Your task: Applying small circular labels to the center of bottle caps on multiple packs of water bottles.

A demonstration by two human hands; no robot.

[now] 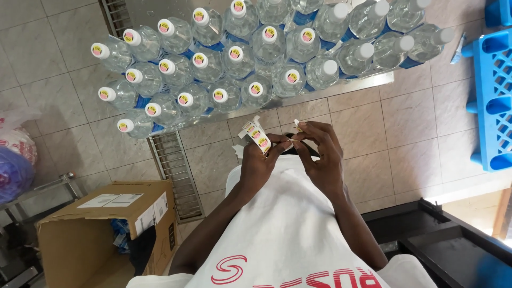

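My left hand (pixel 256 166) holds a short white strip of round pink-and-yellow stickers (pixel 256 134) in front of my white shirt. My right hand (pixel 321 154) is close beside it, fingertips pinching at the strip's end, with a small white piece (pixel 297 124) at one fingertip. Just beyond my hands stand several clear plastic bottles (pixel 229 58) with white caps, packed together on a shiny metal surface (pixel 368 81). The caps on the left and middle carry the same round stickers (pixel 220 95). The caps at the far right (pixel 366 50) are plain white.
An open cardboard box (pixel 101 229) sits at the lower left. A blue plastic crate (pixel 493 101) is at the right edge. A metal floor drain grate (pixel 175 170) runs across beige tiles. Plastic bags (pixel 16 154) lie at the left, and a dark tray (pixel 453 250) at the lower right.
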